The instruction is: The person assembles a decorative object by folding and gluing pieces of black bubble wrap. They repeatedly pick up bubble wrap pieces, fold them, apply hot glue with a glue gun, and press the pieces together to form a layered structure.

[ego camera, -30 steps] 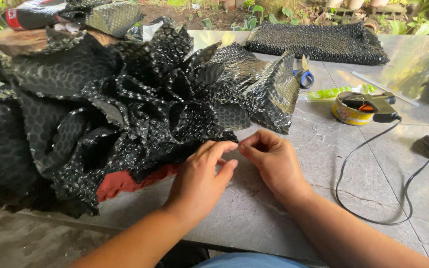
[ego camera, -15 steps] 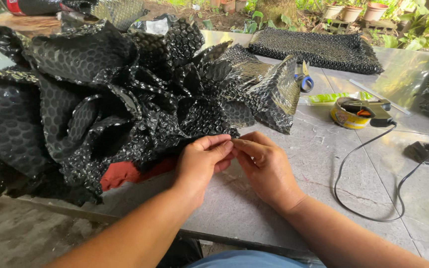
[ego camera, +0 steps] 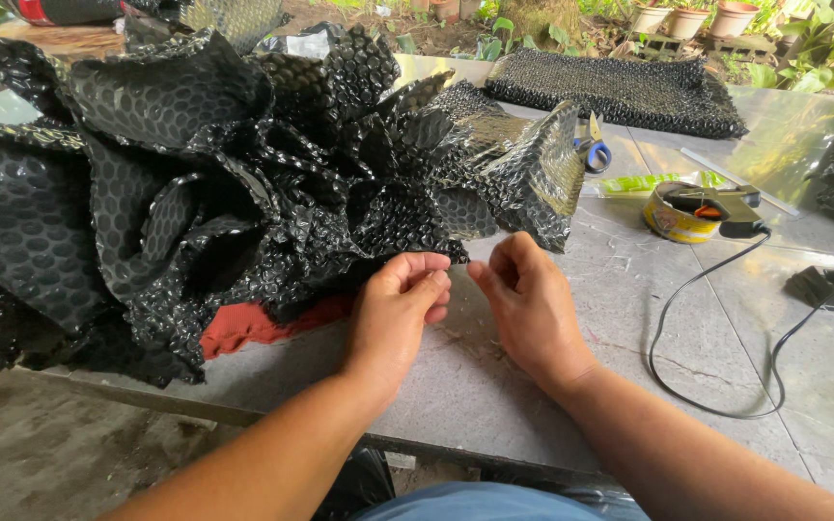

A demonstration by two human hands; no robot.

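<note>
I look down on a grey stone table (ego camera: 494, 386) outdoors, with potted plants (ego camera: 687, 17) behind it. A big crumpled heap of black bubble wrap (ego camera: 205, 183) covers its left half. My left hand (ego camera: 393, 314) pinches the heap's near edge, fingers curled shut on it. My right hand (ego camera: 533, 309) sits just beside, fingers bent; whether it grips anything, I cannot tell. Scissors (ego camera: 593, 147), a tape roll (ego camera: 678, 212) and a black cable (ego camera: 716, 328) lie right.

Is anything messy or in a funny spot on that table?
One thing: a red cloth is squashed under the big crumpled heap of black bubble wrap, only its edge peeking out. The left hand touches the heap's edge; the right hand is close beside it. Nothing looks spilled or broken.
</note>
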